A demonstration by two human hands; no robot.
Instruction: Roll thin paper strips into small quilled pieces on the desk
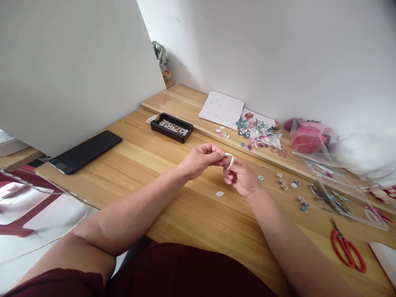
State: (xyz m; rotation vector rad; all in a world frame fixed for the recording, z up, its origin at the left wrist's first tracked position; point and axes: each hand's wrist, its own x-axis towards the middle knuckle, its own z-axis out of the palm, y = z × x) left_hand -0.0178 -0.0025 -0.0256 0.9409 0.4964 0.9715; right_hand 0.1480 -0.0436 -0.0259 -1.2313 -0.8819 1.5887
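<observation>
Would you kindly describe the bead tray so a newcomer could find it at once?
On the wooden table, look far left, by the white partition. Right of the black phone sits the bead tray: the only black box, filled with shiny beads.

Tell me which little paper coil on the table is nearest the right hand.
The teal coil, alone just beside the right hand, which pinches a pale strip with the left hand; the other coils, pink or purple, lie farther right.

black tray [172,127]: contents too small to tell | pale strip [229,160], right of tray: ends hidden in left hand [201,159] and right hand [243,178] | plant [161,55], behind tray: partly hidden by white panel [77,70] | white sheet [385,258], far right of tray: cut by edge
</observation>
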